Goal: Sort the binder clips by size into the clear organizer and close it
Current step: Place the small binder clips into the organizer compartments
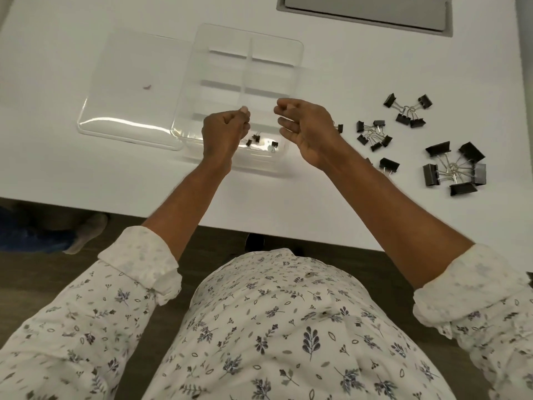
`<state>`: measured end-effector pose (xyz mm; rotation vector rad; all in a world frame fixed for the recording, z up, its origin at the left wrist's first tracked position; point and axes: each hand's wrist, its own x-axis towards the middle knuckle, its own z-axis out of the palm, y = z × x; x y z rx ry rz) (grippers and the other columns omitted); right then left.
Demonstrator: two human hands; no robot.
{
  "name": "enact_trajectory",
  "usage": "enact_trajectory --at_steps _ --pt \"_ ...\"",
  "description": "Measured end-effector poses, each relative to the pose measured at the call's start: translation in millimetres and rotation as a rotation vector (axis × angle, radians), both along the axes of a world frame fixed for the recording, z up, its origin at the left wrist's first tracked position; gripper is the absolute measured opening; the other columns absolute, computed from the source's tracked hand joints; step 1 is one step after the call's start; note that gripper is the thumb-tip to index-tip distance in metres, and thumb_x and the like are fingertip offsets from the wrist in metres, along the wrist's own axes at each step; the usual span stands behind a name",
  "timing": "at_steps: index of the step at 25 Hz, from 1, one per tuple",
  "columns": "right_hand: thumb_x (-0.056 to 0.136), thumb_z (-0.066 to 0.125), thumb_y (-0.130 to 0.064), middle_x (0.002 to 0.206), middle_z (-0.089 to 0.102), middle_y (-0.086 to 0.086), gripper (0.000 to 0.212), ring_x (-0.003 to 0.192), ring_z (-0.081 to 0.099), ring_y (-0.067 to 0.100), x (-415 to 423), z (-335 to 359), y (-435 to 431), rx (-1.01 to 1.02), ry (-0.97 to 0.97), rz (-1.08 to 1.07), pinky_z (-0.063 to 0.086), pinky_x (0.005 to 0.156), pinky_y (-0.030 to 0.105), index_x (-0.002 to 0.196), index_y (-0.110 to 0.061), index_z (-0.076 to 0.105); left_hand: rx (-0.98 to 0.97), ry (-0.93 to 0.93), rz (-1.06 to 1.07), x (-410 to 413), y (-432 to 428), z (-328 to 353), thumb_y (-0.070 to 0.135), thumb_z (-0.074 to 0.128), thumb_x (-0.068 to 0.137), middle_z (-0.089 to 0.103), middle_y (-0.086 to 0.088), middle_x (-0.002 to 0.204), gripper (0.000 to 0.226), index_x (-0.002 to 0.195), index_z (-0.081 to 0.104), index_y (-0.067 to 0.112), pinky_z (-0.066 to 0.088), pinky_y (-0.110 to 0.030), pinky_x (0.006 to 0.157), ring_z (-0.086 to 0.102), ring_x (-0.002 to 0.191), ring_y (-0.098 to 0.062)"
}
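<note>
Head view: rolled floral sleeves (144,264) lead to both hands over the clear organizer (239,90). The left hand (223,134) is curled, fingertips pinched; whether it holds anything I cannot tell. The right hand (305,127) is loosely curled, likewise unclear. Three small clips (261,141) lie in the near compartment. Larger binder clips (454,168) sit right; the lid (129,93) lies left.
</note>
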<state>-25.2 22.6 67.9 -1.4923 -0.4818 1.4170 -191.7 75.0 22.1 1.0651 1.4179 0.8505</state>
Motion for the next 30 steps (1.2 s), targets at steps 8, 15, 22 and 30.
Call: enact_trajectory --at_steps 8,15,22,30 --pt "0.1 0.052 -0.002 0.113 0.07 0.002 0.027 0.109 0.065 0.013 30.2 -9.8 -27.6 0.057 -0.167 -0.178 0.052 0.102 0.029 0.12 -0.011 0.067 0.016 -0.016 -0.169 12.4 3.3 -2.0 0.03 0.07 0.096 0.077 -0.004 0.086 0.024 0.101 0.079 0.008 0.062 -0.033 0.085 0.074 0.08 -0.013" --pt "0.093 0.056 0.004 0.105 0.069 0.001 0.029 0.096 0.066 0.012 87.9 -41.6 -63.4 -0.024 -0.581 -0.161 0.055 0.094 0.033 0.115 -0.008 0.069 0.186 0.043 -0.312 61.7 -25.3 -6.5 0.023 0.067 0.097 0.077 0.0 0.09 0.019 0.112 0.075 0.014 0.061 -0.03 0.084 0.074 0.085 -0.013" --pt "0.083 0.048 0.018 0.142 0.054 0.022 0.057 0.128 0.053 0.038 109.8 -75.7 -55.8 -0.003 -1.264 0.598 0.042 0.109 0.038 0.136 0.0 0.058 0.327 0.269 -0.446 114.7 -45.8 -18.2 0.013 0.059 0.1 0.074 -0.005 0.111 0.028 0.126 0.069 0.011 0.055 -0.027 0.089 0.069 0.098 -0.015" --pt "0.086 0.055 0.014 0.122 0.064 0.019 0.037 0.105 0.062 0.038 129.4 -82.7 -61.8 0.176 -1.377 0.719 0.051 0.086 0.038 0.116 0.0 0.07 0.402 0.668 -0.709 150.8 -53.2 -46.8 -0.005 0.049 0.097 0.052 -0.013 0.143 0.061 0.156 0.036 0.008 0.044 -0.035 0.107 0.047 0.13 -0.029"
